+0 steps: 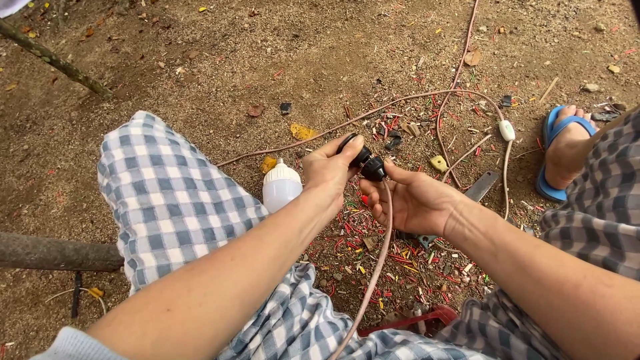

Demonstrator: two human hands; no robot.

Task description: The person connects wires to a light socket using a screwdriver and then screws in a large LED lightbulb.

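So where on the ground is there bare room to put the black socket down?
Bare dirt lies beyond the pink cable, toward the top of the view, and left of the raised knee up to the thin stick. Under both hands it is crowded with wire scraps, a white bulb and a red tray.

The black lamp socket [365, 163] looks like hard plastic with a slight gloss, and its dusty pinkish cord [377, 260] has a smooth, rubbery sheath. At nine o'clock from it, the white bulb [280, 188] is matt, frosted plastic. The checked trousers [170, 200] are soft woven cloth; the ground [267, 53] is coarse, gritty sand.
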